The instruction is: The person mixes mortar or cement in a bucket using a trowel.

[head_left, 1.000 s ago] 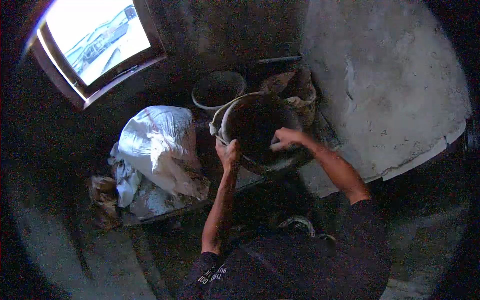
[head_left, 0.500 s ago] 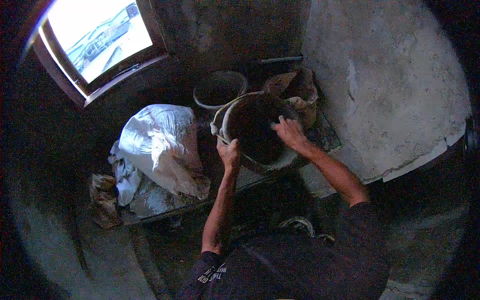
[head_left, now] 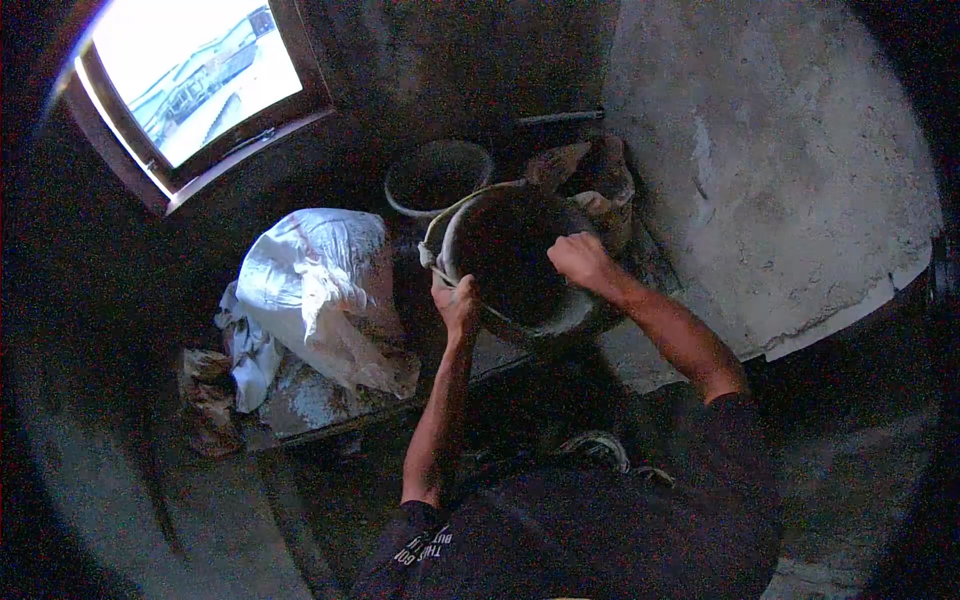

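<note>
A dark, round bucket (head_left: 565, 322) with a pale, dusty rim stands tilted in front of me, its mouth turned toward me. A light rope handle (head_left: 436, 228) is knotted at its left side. My left hand (head_left: 457, 303) is closed on the bucket's rim just below that knot, thumb on the inner side. Over the right part of the mouth, my right hand (head_left: 583, 262) is curled into a fist; whatever it may hold is hidden. The bucket's inside is too dark to make out what lies in it.
A second round tub (head_left: 403, 206) stands behind the bucket. To the left, a large white sack (head_left: 320, 265) slumps on the low platform (head_left: 335, 425). A torn brownish bag (head_left: 610, 205) sits behind right, near the rough grey wall (head_left: 770, 170). An open window (head_left: 250, 150) is at upper left.
My right hand has shifted slightly right and its fingers have curled into a fist. My left hand stays on the rim, and the bucket has barely moved.
</note>
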A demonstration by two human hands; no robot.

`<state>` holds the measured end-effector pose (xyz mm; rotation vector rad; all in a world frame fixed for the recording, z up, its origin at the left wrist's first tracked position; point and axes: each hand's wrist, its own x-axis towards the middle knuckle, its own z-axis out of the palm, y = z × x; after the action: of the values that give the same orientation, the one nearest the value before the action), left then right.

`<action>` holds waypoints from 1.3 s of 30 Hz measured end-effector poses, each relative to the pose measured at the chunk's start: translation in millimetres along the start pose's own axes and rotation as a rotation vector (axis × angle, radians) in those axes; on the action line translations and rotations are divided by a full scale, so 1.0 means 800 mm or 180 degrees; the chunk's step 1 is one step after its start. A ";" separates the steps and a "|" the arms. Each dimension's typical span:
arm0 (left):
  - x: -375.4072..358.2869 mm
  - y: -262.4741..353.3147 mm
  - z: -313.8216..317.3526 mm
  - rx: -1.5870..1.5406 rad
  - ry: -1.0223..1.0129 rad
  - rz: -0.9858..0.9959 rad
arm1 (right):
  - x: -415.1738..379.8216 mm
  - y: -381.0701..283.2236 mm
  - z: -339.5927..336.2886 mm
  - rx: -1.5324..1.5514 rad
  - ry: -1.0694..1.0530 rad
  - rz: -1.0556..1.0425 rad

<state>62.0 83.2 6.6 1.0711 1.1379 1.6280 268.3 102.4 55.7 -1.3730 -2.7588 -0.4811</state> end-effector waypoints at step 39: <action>-0.003 -0.011 -0.001 0.0286 0.0079 0.0526 | -0.026 -0.003 0.030 -0.0552 0.0337 0.0359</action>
<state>63.5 82.6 -2.6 1.2336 1.1743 1.7356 281.8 91.4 29.3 -1.4804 -2.5914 -0.7785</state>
